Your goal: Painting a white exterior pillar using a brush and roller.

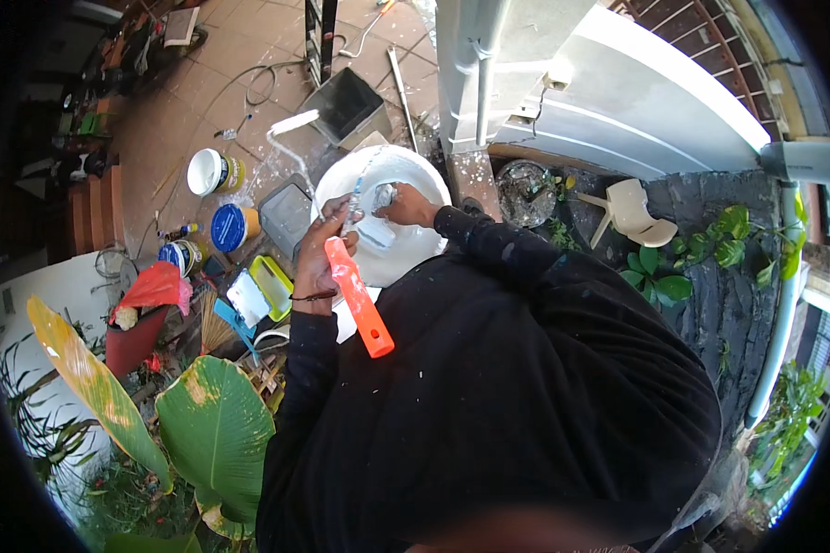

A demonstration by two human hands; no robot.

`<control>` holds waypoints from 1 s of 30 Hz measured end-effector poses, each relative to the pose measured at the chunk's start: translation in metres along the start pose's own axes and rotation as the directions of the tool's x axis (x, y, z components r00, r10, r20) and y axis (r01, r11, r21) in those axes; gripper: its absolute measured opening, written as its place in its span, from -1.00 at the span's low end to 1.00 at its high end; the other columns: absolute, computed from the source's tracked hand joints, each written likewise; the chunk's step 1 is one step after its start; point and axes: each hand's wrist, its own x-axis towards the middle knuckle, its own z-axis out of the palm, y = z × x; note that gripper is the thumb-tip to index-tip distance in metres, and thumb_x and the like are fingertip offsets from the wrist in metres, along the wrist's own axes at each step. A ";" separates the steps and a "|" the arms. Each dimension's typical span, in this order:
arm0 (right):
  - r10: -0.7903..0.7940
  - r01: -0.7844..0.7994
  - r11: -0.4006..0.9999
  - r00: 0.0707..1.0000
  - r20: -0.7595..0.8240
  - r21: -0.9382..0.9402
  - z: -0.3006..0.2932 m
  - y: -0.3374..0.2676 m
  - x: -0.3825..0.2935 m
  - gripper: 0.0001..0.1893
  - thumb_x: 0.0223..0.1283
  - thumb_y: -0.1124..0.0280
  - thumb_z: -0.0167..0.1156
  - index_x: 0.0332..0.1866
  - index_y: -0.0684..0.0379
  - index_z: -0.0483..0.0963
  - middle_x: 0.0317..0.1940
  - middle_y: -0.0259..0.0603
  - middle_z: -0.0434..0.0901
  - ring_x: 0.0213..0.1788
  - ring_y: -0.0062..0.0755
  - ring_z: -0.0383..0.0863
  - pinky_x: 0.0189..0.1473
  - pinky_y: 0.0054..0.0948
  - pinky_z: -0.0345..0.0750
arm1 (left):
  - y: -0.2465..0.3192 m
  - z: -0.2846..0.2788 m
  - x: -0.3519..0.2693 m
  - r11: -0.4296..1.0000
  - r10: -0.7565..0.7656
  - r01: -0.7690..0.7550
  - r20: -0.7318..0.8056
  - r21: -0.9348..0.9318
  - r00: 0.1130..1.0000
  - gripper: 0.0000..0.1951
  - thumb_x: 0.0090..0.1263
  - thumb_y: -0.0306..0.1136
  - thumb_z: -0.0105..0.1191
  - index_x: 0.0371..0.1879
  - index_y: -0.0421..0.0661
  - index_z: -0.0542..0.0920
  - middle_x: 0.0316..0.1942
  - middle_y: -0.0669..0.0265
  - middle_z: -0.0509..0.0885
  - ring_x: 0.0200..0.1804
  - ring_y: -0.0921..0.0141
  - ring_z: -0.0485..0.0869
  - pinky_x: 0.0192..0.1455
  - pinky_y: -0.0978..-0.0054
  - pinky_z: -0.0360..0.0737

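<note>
A paint roller [295, 122] has an orange plastic handle [360, 297], a bent wire frame and a white sleeve pointing away from me. My left hand [324, 242] is closed around its wire just above the handle. With it runs a thin pale strip or tube, which reaches over a round white basin [415, 173]; what it is I cannot tell. Inside the basin, my right hand [407, 206] grips a small whitish object [385, 196] too unclear to name. Below that hand, a pale, elongated shape lies in the basin.
Paint buckets [207, 172] [232, 227] stand left of the basin. Beyond it are a grey rectangular tub [349, 107] and a ladder [320, 34]. A yellow-green paint tray [271, 287] lies lower left. A wall column [467, 83] rises at upper right, near a beige plastic chair [631, 211].
</note>
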 end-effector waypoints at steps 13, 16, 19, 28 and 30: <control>-0.132 0.106 0.982 0.977 -0.167 -0.156 -0.052 -0.028 -0.033 -0.72 0.06 0.26 0.24 -0.13 0.15 0.55 -0.23 -0.01 0.64 -0.16 0.04 0.61 -0.10 -0.19 0.57 | 0.012 -0.047 0.033 0.934 0.016 0.073 0.245 -0.349 0.969 -0.71 0.47 -0.28 -0.09 0.10 -0.08 0.40 -0.27 0.31 0.52 -0.62 0.57 0.33 -0.67 0.68 0.29; -0.149 0.125 0.985 0.962 -0.229 -0.116 -0.056 -0.032 -0.043 -0.74 0.11 0.25 0.22 -0.14 0.13 0.55 -0.24 -0.04 0.64 -0.19 0.03 0.62 -0.13 -0.19 0.58 | 0.014 -0.051 0.034 0.953 0.019 0.038 0.186 -0.299 0.982 -0.70 0.48 -0.25 -0.09 0.10 -0.10 0.40 -0.27 0.30 0.52 -0.63 0.56 0.35 -0.68 0.66 0.31; -0.057 0.049 0.998 0.974 -0.217 -0.038 -0.055 -0.038 -0.047 -0.76 0.11 0.27 0.23 -0.16 0.14 0.56 -0.25 0.00 0.65 -0.17 0.02 0.63 -0.13 -0.20 0.58 | 0.019 -0.056 0.038 0.973 0.061 -0.030 0.130 -0.231 0.990 -0.71 0.48 -0.25 -0.07 0.08 -0.11 0.42 -0.26 0.27 0.54 -0.62 0.55 0.39 -0.67 0.67 0.34; -0.050 0.072 0.987 0.988 -0.148 0.143 -0.099 -0.065 0.020 -0.82 0.15 0.35 0.29 -0.20 0.19 0.58 -0.38 -0.20 0.67 -0.33 -0.41 0.66 -0.24 -0.40 0.60 | 0.096 -0.058 0.031 0.936 0.278 -0.230 0.162 -0.267 0.947 -0.76 0.42 -0.35 0.00 -0.03 -0.19 0.45 -0.17 0.10 0.58 -0.58 0.57 0.35 -0.67 0.73 0.23; -0.015 0.052 0.929 0.995 -0.103 0.366 -0.111 -0.073 0.043 -0.81 0.16 0.43 0.28 -0.16 0.28 0.56 -0.34 -0.18 0.68 -0.29 -0.48 0.67 -0.25 -0.45 0.61 | 0.114 -0.049 0.029 0.911 0.306 -0.255 0.115 -0.326 0.945 -0.74 0.42 -0.32 -0.02 -0.03 -0.21 0.47 -0.17 0.10 0.57 -0.57 0.56 0.36 -0.67 0.71 0.25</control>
